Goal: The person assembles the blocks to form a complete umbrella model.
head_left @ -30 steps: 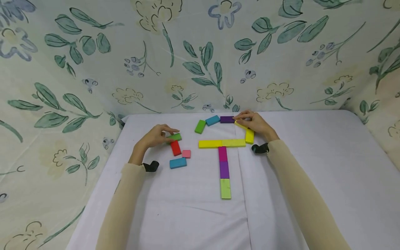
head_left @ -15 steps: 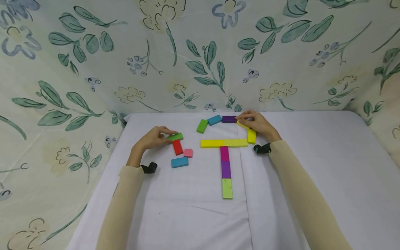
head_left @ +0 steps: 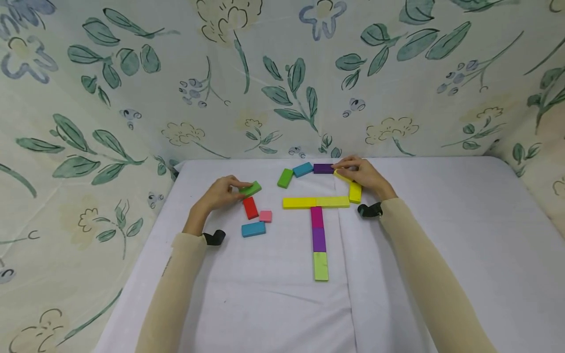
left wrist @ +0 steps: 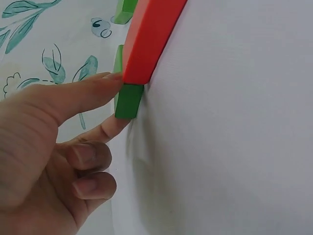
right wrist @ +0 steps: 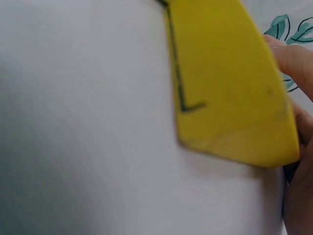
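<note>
My left hand pinches a green wooden block between thumb and fingers at the left of the table. Just below it lies a red block; in the left wrist view the red block stands in front of the green block, hiding part of it. My right hand holds a yellow block with thumb and fingertips, at the right of a curved row. That block is mostly covered by the fingers. A yellow block with a dark line looms large in the right wrist view.
The curved row also has a green block, a blue block, a purple block and another yellow block. Below, several blocks form a T, with a yellow bar. A pink block and blue block lie left.
The green block in my left hand has shifted slightly up and away from the red block, and its right end has turned farther up. My right hand stays at the yellow block.
</note>
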The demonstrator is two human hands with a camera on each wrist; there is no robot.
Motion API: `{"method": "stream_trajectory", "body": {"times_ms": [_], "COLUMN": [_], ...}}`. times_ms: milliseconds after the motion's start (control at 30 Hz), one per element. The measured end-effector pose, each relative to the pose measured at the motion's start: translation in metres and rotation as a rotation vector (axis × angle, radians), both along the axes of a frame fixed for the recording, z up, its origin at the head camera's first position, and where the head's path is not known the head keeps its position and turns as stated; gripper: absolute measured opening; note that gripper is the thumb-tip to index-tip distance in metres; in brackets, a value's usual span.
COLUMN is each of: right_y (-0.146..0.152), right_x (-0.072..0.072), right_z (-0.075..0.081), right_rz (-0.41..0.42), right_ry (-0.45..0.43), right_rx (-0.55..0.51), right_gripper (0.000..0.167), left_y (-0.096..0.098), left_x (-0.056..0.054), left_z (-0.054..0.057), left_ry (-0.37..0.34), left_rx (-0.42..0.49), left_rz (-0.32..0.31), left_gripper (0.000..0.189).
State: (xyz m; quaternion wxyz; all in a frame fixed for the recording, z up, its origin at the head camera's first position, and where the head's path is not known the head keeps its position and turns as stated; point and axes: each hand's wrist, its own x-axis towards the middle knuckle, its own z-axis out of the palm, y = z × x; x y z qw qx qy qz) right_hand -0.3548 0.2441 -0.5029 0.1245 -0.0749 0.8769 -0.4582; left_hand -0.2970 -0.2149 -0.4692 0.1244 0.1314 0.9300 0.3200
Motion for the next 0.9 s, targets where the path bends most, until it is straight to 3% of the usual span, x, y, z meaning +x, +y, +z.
{"method": "stream_trajectory", "body": {"times_ms": [267,500,600,767,900], "right_y": [-0.001,-0.001,-0.001,-0.002,-0.001], "right_x": [0.001,0.002,0.002,0.002,0.001], "right_z": [0.002,0.005,0.005,0.003,0.003], "right_rz": [-0.007,-0.006,-0.011,-0.014,-0.021], "right_ry": [-0.012,-0.013,-0.012,-0.018,-0.022], "right_rx": [0.006,-0.008,-0.004,0.005,0.009], "right_gripper": [0.038,0.040,0.040,0.039,0.037], "left_y": [0.004,0.009,0.012,0.015,0.016], "left_x": [-0.001,-0.009,-0.016,-0.024,-0.026], "left_z": [-0.002,0.003,0.003,0.002,0.002], "left_ry": [0.042,0.059,0.023,-0.103,-0.133], "left_rx": [-0.024,-0.033,-0.037,-0.010,0.000], "left_rz": [-0.004,-0.092,-0.119,-0.122,-0.121], "left_gripper": [0.043,0.052,0.058,0.062,0.062]}}
